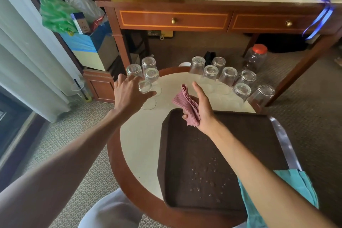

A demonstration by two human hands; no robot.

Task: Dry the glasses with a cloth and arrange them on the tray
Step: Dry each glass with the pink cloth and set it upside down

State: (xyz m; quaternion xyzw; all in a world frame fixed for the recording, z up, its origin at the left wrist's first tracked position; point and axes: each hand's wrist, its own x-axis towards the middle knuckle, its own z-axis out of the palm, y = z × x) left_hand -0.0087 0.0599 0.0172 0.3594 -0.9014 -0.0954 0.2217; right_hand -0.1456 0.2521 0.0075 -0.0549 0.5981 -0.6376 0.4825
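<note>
Several clear glasses stand upside down along the far edge of the round table (140, 146). My left hand (129, 94) is stretched out over the left group, its spread fingers just touching the nearest glass (145, 87) without closing on it. My right hand (200, 111) holds a folded pink cloth (187, 104) above the far corner of the dark brown tray (203, 153). The tray carries no glasses, only water drops. A right group of glasses (228, 76) curves along the table's far right edge.
A wooden desk (174, 20) with two drawers stands just beyond the table. A red-capped plastic jar (256, 57) sits on the carpet behind the right glasses. A teal cloth (299, 187) lies at the tray's right side. Boxes and bags fill the left corner.
</note>
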